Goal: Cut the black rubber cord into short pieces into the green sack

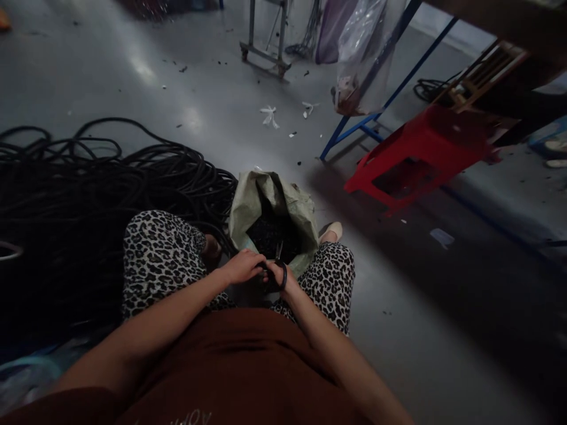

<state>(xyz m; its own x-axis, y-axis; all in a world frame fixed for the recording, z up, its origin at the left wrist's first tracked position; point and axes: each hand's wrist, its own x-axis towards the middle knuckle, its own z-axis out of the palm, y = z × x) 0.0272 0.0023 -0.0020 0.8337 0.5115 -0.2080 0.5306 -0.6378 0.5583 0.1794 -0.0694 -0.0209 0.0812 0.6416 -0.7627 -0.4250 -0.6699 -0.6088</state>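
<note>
My right hand (278,274), a dark band at its wrist, is closed around small scissors (279,250). Their narrow metal blades point forward over the open sack, while the handles are hidden in the palm. Pressed close against it, my left hand (243,265) has its fingers closed at something dark that I cannot make out. Just beyond both hands, between my knees, stands a pale green woven sack (243,203) with its mouth open. Inside lies a mass of small black pieces (270,233), too dark to tell apart.
A large heap of black rubber-like cord (146,177) spreads over the floor at left, reaching the sack. At right a red plastic stool (443,139) lies tilted near a blue-legged table (367,127). A wheeled metal frame (266,56) stands ahead; white scraps (269,116) litter the floor.
</note>
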